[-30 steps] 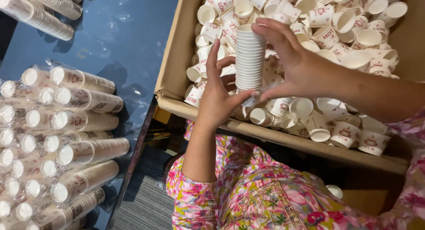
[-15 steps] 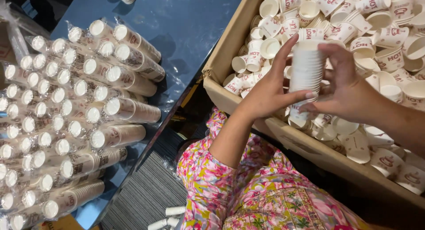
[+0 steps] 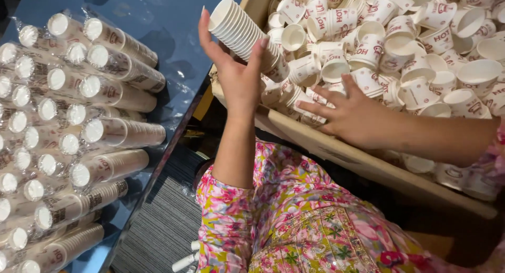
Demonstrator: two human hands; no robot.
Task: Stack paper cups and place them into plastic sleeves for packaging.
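My left hand [image 3: 234,73] holds a stack of nested white paper cups [image 3: 239,30], tilted with its open end up and to the left, over the near-left corner of a cardboard box [image 3: 336,152]. My right hand [image 3: 350,115] lies flat with spread fingers on the loose white cups with red print [image 3: 415,57] that fill the box, close to its near edge. Nothing is gripped in the right hand.
On the blue table [image 3: 152,20] at the left lie several plastic-wrapped sleeves of stacked cups [image 3: 79,125] in rows. Below is my flowered clothing [image 3: 294,220], and a grey ribbed mat [image 3: 158,225] with a few fallen cups.
The right hand has let go of the stack and dropped onto the loose cups. The left hand alone now carries the stack, tipped from upright to slanting left.
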